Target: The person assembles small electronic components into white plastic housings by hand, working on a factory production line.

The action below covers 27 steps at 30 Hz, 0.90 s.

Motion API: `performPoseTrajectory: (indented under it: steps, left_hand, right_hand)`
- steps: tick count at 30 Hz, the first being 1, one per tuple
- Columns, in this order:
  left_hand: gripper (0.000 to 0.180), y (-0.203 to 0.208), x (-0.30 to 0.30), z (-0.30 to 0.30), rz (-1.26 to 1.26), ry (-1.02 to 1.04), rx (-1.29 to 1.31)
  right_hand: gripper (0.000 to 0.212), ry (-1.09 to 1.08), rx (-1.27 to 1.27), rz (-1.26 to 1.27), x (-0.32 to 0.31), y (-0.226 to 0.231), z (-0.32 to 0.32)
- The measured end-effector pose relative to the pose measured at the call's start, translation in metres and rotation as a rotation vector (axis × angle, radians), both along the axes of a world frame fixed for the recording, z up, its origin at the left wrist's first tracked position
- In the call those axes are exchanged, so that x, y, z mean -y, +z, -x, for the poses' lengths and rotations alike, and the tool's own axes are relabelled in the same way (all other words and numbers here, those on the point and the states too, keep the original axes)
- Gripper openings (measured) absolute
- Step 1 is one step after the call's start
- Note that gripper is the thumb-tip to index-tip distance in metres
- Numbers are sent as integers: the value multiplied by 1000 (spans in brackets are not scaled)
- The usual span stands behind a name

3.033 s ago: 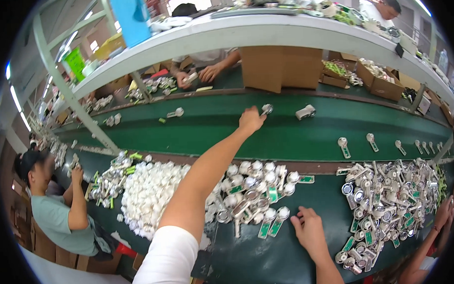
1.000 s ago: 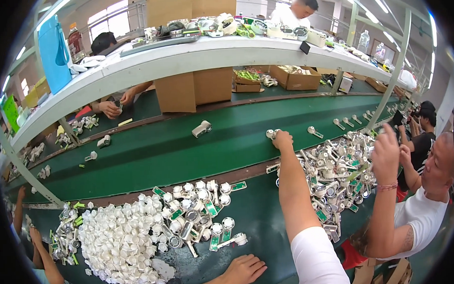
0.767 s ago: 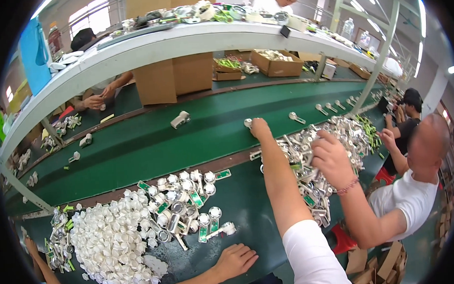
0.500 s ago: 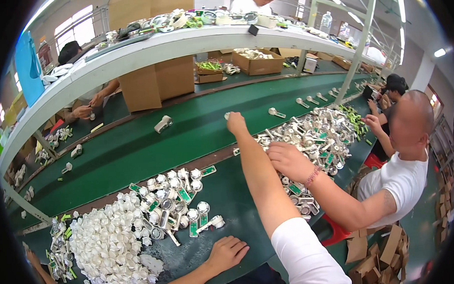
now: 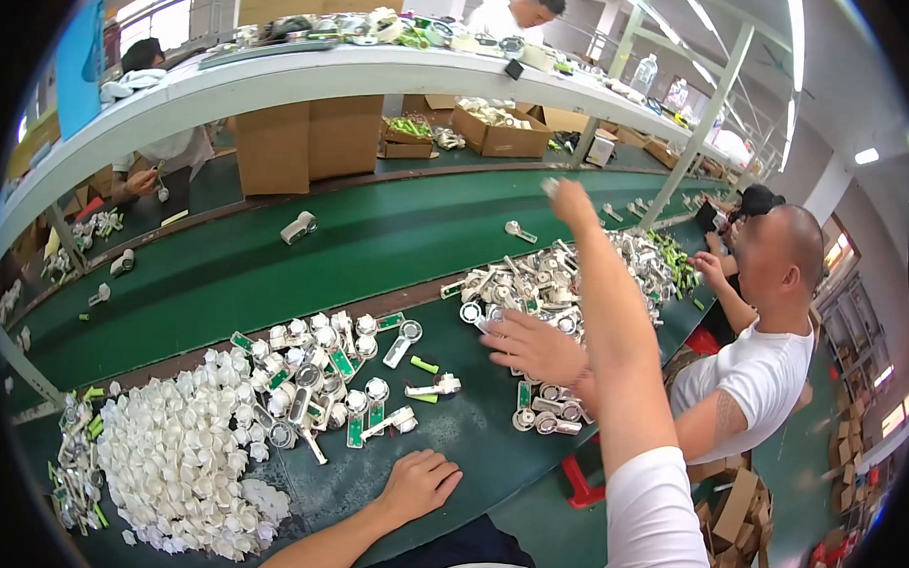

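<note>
My left hand (image 5: 421, 482) lies palm down on the green work table (image 5: 484, 423), its fingers loosely extended and holding nothing. Ahead of it are a white-handled part with a round head (image 5: 433, 387) and a short green cylinder (image 5: 424, 364). Stretched far forward over the conveyor belt (image 5: 372, 227), my right hand (image 5: 572, 202) is closed around a small white piece (image 5: 550, 186), slightly blurred. White units with green circuit boards (image 5: 342, 363) make a heap left of centre, beside a large pile of white caps (image 5: 175, 449).
A co-worker's open hand (image 5: 537, 346) reaches beside my right arm, over another heap of white units (image 5: 525, 282). Loose units (image 5: 299, 227) lie along the belt. A white shelf (image 5: 367, 82) spans above it, with cardboard boxes (image 5: 499, 132) beyond. A red stool (image 5: 582, 485) stands at right.
My right hand has swung to the right over the belt. The co-worker's hand has moved left and opened. A unit and green cylinders now lie right of the near heap. The whole view has shifted.
</note>
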<state>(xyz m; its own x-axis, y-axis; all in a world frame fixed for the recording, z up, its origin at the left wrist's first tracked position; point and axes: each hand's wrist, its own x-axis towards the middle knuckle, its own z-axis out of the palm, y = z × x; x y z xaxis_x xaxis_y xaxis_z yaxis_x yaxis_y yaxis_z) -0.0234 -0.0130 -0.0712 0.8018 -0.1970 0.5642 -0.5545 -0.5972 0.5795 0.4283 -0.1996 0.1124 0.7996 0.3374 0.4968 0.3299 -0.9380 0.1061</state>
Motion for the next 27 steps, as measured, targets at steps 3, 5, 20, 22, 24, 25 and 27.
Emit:
performPoseTrajectory:
  steps: [3,5,20,22,24,25,27]
  left_hand:
    - [9,1,5,-1,15,-25,21]
    - [9,2,6,-1,5,-46,16]
    - [48,40,21,-53,-432,374,177]
    - [51,28,30,-76,-554,440,126]
    - [53,10,21,-88,-692,532,35]
    - [54,9,25,-96,-691,475,-49]
    - [53,10,26,-98,-639,415,-105]
  right_hand:
    - [16,-144,4,102,115,-28,-9]
    - [14,-227,-30,139,176,-47,-4]
    - [36,-308,-324,139,122,16,16]
    - [38,-185,-174,86,93,18,21]
    - [35,45,-304,51,17,17,68]
    - [34,213,-277,24,8,11,79]
    - [33,452,-344,-50,-14,-10,109]
